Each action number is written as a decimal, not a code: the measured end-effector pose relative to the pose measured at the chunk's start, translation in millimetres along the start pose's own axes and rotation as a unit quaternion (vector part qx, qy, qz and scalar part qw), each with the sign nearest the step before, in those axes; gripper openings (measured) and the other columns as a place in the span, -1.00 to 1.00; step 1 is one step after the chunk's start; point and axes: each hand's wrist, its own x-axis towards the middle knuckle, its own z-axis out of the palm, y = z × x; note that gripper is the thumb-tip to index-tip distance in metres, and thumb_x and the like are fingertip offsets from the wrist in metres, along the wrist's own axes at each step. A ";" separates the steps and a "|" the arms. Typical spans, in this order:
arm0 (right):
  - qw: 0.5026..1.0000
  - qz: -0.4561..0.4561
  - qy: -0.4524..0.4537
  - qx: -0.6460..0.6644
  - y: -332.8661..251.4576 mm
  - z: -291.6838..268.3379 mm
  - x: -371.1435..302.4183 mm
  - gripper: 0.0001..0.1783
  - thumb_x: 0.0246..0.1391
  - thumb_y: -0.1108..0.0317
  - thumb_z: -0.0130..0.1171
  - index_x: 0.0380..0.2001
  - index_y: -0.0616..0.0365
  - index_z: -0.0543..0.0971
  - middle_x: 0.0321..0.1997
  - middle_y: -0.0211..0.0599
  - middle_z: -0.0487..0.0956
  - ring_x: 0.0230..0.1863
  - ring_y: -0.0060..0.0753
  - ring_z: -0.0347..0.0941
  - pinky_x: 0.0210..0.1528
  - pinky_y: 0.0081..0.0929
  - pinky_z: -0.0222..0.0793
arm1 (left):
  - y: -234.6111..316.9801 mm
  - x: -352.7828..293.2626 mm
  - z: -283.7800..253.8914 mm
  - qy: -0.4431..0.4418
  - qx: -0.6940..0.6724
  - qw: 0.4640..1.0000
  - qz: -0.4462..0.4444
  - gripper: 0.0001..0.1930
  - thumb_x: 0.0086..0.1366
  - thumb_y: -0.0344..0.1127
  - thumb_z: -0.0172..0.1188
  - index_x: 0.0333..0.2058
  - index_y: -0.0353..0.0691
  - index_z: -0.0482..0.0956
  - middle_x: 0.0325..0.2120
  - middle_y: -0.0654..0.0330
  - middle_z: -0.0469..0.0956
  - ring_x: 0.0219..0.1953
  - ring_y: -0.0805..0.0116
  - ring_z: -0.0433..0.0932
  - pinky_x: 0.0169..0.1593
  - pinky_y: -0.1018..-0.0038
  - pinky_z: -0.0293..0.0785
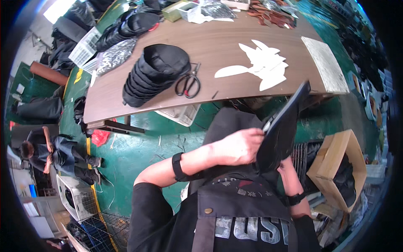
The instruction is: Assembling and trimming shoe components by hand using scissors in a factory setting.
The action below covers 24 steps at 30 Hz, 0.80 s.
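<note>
The black piece (279, 140) is dark all over, flat and panel-like, with a long straight upper edge seen nearly edge-on and a rounded lower end; a pale sliver shows at its left edge. It is held tilted, off the table (210, 46), in front of the near edge toward the right corner, its upper tip overlapping that edge in view. No writing can be made out on it.

The left hand (241, 147) has its fingers bent, pinching the piece's left edge beside the pale sliver. The right hand (287, 165) is mostly hidden behind the lower end; what its fingers do cannot be told.

Small pale writing and a red mark sit on the apron (241, 201), partly lost in folds. Large pale letters cross the shirt (176, 231) below it, cut by the bib and straps.

On the table, white pieces (268, 65) lie overlapped right of the middle, and a pale board (325, 65) lies along the right edge. Toward the near left corner a stack of black caps (155, 80) leans over, scissors (192, 75) just beside it. Brown strips (268, 16) lie at the far edge.

An open carton (329, 164) stands beyond the near right corner, dark material inside.
</note>
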 end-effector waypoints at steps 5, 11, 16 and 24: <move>0.992 0.017 -0.096 -0.073 -10.9 -24.2 6.0 -0.77 0.23 0.33 0.04 -0.09 0.15 0.43 -0.26 -0.29 0.55 -0.29 -0.47 0.53 -0.31 -0.59 0.47 | -87.7 -22.2 -69.3 -0.011 0.230 0.961 -0.154 -0.86 -0.23 -0.31 0.10 -0.59 -0.17 0.44 -0.55 0.21 0.47 -0.31 0.17 0.51 -0.19 0.31 0.42; 0.994 -0.006 -0.010 -0.110 -16.9 -58.0 -11.5 -0.78 0.22 0.29 0.07 -0.13 0.14 0.46 -0.32 -0.35 0.55 -0.35 -0.53 0.51 -0.32 -0.62 0.45 | -185.0 -113.5 -138.8 -0.200 0.462 0.789 -0.352 -0.80 0.00 -0.37 0.11 -0.34 -0.02 0.59 -0.37 0.28 0.58 -0.16 0.24 0.54 0.04 0.16 0.31; 0.986 -0.050 0.068 -0.147 -39.0 -99.5 -30.7 -0.75 0.21 0.25 0.09 -0.13 0.16 0.49 -0.30 -0.34 0.57 -0.31 -0.53 0.53 -0.29 -0.60 0.45 | -227.9 -203.0 -153.9 -0.268 0.402 0.769 -0.418 -0.91 0.06 -0.36 0.11 -0.48 -0.06 0.59 -0.43 0.20 0.61 -0.25 0.19 0.60 0.02 0.11 0.38; 0.936 -0.210 0.166 -0.228 -134.9 -190.9 -76.5 -0.81 0.21 0.33 0.09 -0.16 0.16 0.50 -0.33 -0.36 0.57 -0.33 -0.56 0.52 -0.30 -0.60 0.45 | -210.5 -180.2 -183.1 -0.333 0.269 0.689 -0.585 -0.50 0.05 0.00 0.24 -0.06 -0.12 0.55 -0.09 0.06 0.54 0.03 0.07 0.45 0.14 0.11 0.25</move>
